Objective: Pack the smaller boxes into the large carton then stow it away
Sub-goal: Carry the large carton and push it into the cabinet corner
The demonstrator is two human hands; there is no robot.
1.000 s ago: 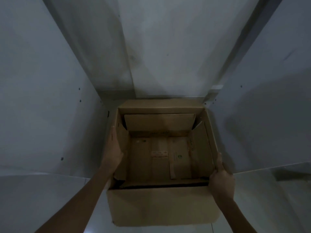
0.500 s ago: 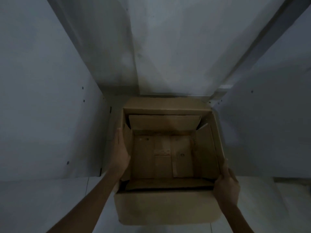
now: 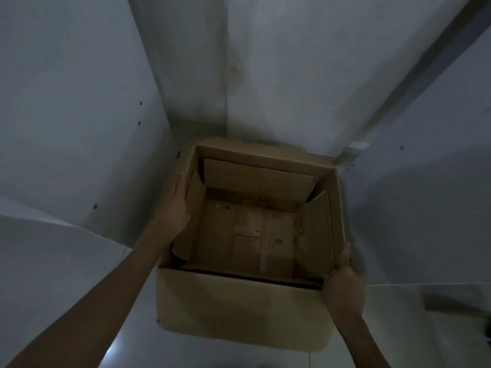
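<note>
Cardboard, brown and worn, makes up the large carton point(image 3: 247, 301), which is seen from above with its top open and its flaps folded down inside against the walls. It is set on a pale tiled floor point(image 3: 79, 274), its far side pushed close to a recess formed by grey-white wall panels point(image 3: 79, 115), apparently a cupboard or alcove. The left hand point(image 3: 175, 205) is laid flat along the outside of the carton's left wall near the rim, fingers extended and not curled round anything; it is pressed against the board rather than clasped. The right hand point(image 3: 344, 285) is closed on the near right corner, thumb along the upper edge and fingers wrapped round the outer face. Such a two-sided hold is judged to serve steering: one palm braces the side while the other grips the corner so that the carton can be slid or squared into the recess. Inside, only flattened cardboard and a pale label on the bottom are made out; whether smaller boxes lie there cannot be told in the dim light, and none are seen standing upright. The stowing step is therefore judged to be under way. Care would be needed at the right wall panel, just beside the carton's far corner, where the board could catch. The loose inner left flap might also snag.
</note>
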